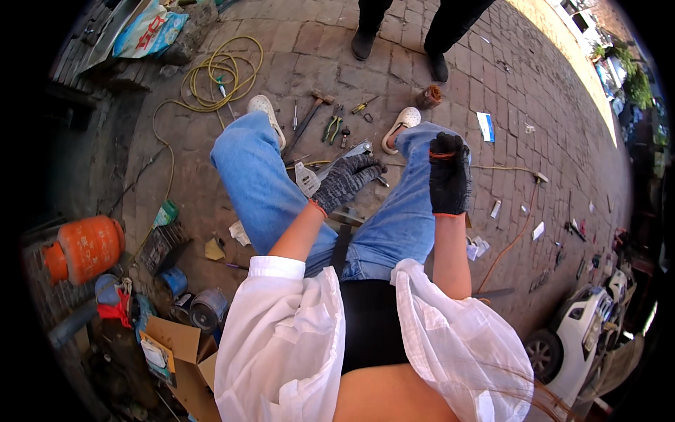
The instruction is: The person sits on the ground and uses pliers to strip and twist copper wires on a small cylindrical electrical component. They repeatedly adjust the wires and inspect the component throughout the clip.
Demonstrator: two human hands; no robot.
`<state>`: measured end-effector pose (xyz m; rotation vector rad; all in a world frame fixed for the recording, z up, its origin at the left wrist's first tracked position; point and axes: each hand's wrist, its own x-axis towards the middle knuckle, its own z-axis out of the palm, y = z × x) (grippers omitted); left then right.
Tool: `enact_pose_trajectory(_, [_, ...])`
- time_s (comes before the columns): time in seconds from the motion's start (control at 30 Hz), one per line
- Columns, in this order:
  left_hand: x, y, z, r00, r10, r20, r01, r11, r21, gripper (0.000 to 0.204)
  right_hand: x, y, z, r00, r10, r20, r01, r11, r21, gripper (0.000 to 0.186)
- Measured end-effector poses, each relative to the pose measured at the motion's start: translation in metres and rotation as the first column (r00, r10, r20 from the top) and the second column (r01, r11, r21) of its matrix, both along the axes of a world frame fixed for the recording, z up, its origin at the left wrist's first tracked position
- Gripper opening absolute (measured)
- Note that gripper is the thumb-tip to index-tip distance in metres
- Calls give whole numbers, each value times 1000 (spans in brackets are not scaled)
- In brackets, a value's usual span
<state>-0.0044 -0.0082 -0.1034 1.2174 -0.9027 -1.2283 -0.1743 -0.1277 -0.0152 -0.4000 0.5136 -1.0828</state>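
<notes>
Landmark: one silvery metal piece with a perforated plate (307, 179), set between the wearer's blue-jeaned knees, partly covered.
Left hand (346, 184), in a mottled grey knit glove with orange cuff: over the metal piece, fingers extended; whether they grip it cannot be told.
Right hand (450, 176), in a black glove with orange cuff: apart from the left, raised to the right of the metal piece, fingers bent; an orange strip across them may be held or may be glove trim.
Just beyond the metal piece: one long-handled hammer with a brown head (323, 97); one pair of green-handled pliers (332, 126); one slim yellow-and-black screwdriver (363, 105).
Farther beyond, rightward: one rust-brown cylindrical container (428, 97).
Farther beyond, leftward: one loose coil of yellow hose or cable (205, 107).
Well left: one orange gas cylinder (91, 246).
Farthest beyond: another person's dark shoes (363, 45).
</notes>
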Motion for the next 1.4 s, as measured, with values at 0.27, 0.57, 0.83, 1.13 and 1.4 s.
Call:
enact_pose_trajectory(0.27, [6, 1, 54, 837, 108, 537, 15, 976, -219, 18, 17, 24, -12, 365, -590, -720, -777, 234, -585, 17])
enact_pose_trajectory(0.57, [23, 5, 49, 991, -108, 74, 120, 975, -187, 18, 6, 60, 21, 508, 578, -639, -751, 661, 1, 23])
enact_pose_trajectory(0.83, [1, 3, -40, 978, -77, 195, 95, 992, -88, 25, 18, 33, 32, 827, 520, 212, -550, 827, 115, 18])
enact_pose_trajectory(1.13, [10, 6, -28, 994, 26, 107, -44, 984, 172, 23, 40, -12, 6, 998, -55, 17, 56, 997, -48, 22])
enact_pose_trajectory(1.4, [25, 3, 62, 950, 66, 305, -48, 996, -69, 18, 34, 7, -10, 442, -343, -829, -533, 643, -550, 24])
